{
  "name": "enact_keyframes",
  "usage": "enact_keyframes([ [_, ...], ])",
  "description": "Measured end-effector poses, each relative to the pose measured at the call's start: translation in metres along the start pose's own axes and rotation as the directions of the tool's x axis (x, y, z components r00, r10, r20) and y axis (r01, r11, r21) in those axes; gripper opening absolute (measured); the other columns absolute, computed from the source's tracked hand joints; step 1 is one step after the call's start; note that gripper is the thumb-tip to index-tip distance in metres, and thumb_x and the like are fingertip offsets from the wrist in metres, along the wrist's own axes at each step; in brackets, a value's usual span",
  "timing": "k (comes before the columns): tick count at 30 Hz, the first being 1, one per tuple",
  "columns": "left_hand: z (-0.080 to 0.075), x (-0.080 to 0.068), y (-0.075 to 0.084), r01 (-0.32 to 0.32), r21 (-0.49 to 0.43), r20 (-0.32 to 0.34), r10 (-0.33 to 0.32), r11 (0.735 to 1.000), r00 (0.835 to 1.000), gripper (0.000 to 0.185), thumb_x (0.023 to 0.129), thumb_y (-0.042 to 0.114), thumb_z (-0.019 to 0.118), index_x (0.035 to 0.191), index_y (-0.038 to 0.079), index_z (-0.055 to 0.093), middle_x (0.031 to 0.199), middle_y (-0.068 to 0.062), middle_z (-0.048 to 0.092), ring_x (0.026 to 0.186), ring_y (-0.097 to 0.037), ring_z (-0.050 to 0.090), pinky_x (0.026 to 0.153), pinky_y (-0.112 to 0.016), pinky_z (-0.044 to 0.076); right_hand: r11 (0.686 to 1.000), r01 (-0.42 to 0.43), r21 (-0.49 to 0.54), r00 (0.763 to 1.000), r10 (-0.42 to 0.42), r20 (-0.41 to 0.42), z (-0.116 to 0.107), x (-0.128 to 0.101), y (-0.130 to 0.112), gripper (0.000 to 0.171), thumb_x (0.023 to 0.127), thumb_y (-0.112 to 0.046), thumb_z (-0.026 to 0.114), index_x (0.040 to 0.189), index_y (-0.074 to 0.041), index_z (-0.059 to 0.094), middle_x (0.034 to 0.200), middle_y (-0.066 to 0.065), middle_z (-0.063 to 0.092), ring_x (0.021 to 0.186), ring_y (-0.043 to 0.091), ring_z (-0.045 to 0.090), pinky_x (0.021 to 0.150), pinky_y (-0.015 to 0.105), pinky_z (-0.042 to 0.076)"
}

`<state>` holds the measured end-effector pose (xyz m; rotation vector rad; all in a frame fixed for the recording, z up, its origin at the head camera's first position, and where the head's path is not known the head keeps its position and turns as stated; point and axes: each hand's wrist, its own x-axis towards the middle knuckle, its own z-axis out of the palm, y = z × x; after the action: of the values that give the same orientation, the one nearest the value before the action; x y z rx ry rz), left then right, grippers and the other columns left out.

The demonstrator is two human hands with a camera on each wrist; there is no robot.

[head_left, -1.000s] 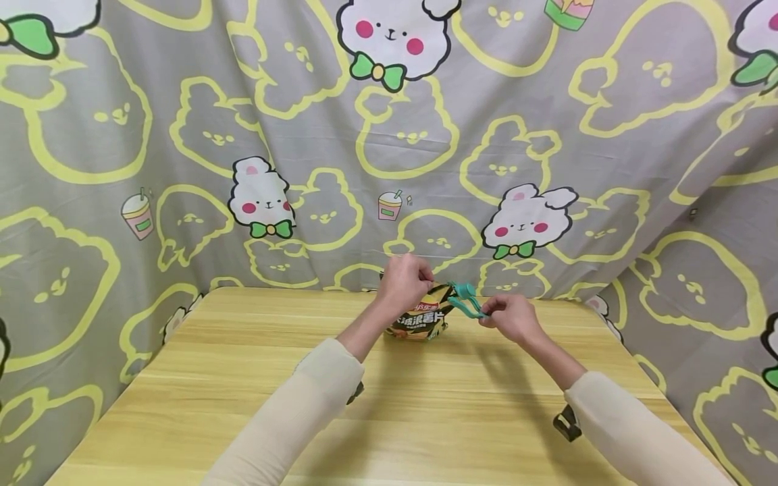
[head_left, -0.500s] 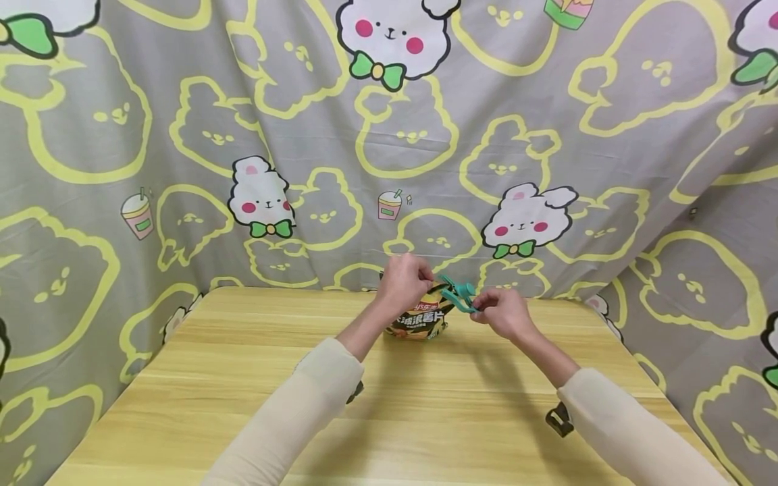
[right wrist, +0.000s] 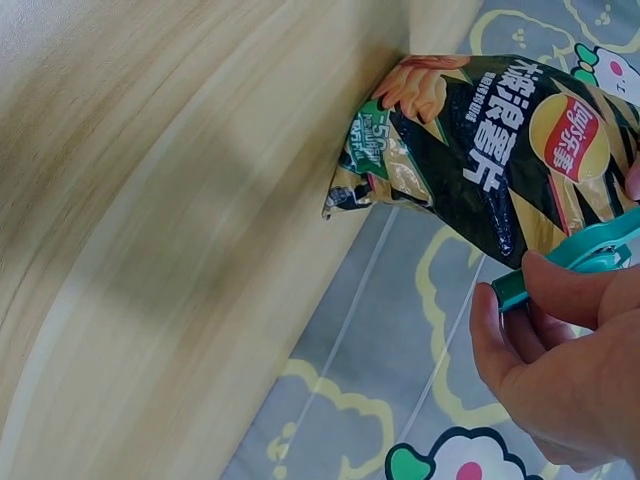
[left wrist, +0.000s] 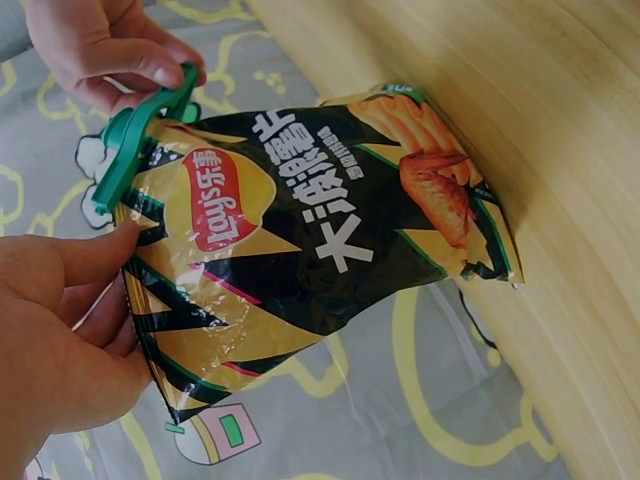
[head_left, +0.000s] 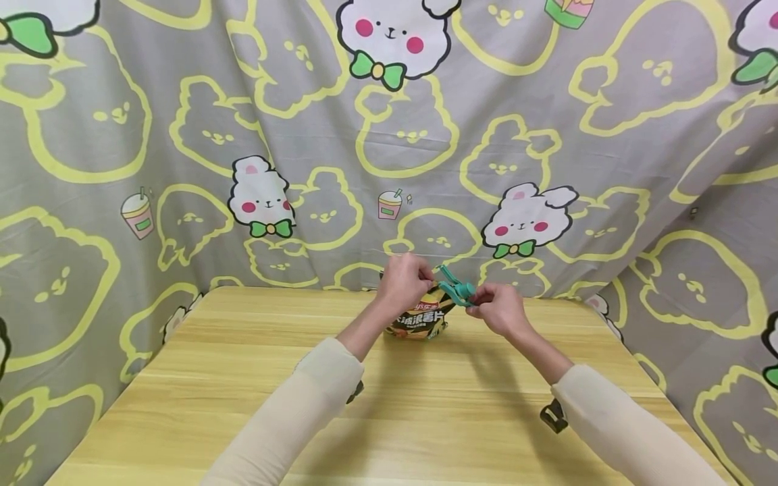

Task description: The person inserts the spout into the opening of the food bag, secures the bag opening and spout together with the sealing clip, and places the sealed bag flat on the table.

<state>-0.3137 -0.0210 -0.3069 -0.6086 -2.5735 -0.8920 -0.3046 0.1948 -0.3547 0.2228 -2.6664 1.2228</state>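
Note:
A black and gold bag of potato chips (head_left: 419, 320) stands upright near the back of the table. My left hand (head_left: 406, 285) pinches its top edge, with the thumb on the printed front in the left wrist view. Between the thumb and fingers of my right hand (head_left: 502, 309) is a green bag clip (head_left: 459, 291), gripped by its handle end. The clip's two arms are spread, and they reach over the bag's top corner beside my left thumb (left wrist: 95, 255). In the right wrist view the clip (right wrist: 590, 248) overlaps the bag's upper edge (right wrist: 560, 215).
The wooden table (head_left: 425, 418) runs beneath both forearms, its back edge just behind the bag. A grey curtain (head_left: 340, 135) with yellow outlines and white cartoon animals hangs close behind and at both sides. A black strap piece (head_left: 554, 416) shows below the right sleeve.
My right hand has moved left and slightly up, bringing the green clip from beside the bag to its top corner. The left hand and the bag keep their place.

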Motion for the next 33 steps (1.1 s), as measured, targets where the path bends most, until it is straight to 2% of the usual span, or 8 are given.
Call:
enact_keyframes([
  [15, 0.0002, 0.0005, -0.0008, 0.009, 0.003, -0.002, -0.009, 1.000, 1.000, 0.008, 0.089, 0.005, 0.076, 0.085, 0.010, 0.082, 0.084, -0.002, 0.078, 0.073, -0.013, 0.071, 0.068, -0.024, 0.058, 1.000, 0.019, 0.014, 0.999, -0.018, -0.039, 0.0047, 0.0018, -0.0005, 0.017, 0.082, -0.001, 0.080, 0.093, 0.004, 0.069, 0.093, 0.021, 0.076, 0.085, 0.029, 0.074, 0.067, 0.023, 0.055],
  [23, 0.0002, 0.0005, -0.0010, 0.010, 0.005, 0.000, -0.010, 1.000, 1.000, 0.008, 0.089, 0.006, 0.075, 0.085, 0.010, 0.082, 0.083, -0.002, 0.077, 0.071, -0.012, 0.070, 0.068, -0.025, 0.058, 1.000, 0.012, 0.025, 0.999, -0.011, -0.044, 0.0069, 0.0027, -0.0001, 0.018, 0.082, 0.000, 0.080, 0.094, 0.004, 0.067, 0.095, 0.021, 0.076, 0.087, 0.030, 0.075, 0.071, 0.029, 0.059],
  [33, 0.0006, 0.0006, -0.0008, 0.000, 0.011, 0.002, 0.000, 1.000, 1.000, 0.009, 0.089, 0.005, 0.075, 0.085, 0.010, 0.082, 0.083, -0.002, 0.078, 0.072, -0.012, 0.070, 0.067, -0.024, 0.057, 0.998, -0.026, 0.058, 0.999, 0.028, -0.028, 0.0082, 0.0050, -0.0003, 0.031, 0.083, 0.003, 0.077, 0.111, 0.005, 0.065, 0.103, 0.024, 0.075, 0.097, 0.035, 0.074, 0.078, 0.036, 0.062],
])
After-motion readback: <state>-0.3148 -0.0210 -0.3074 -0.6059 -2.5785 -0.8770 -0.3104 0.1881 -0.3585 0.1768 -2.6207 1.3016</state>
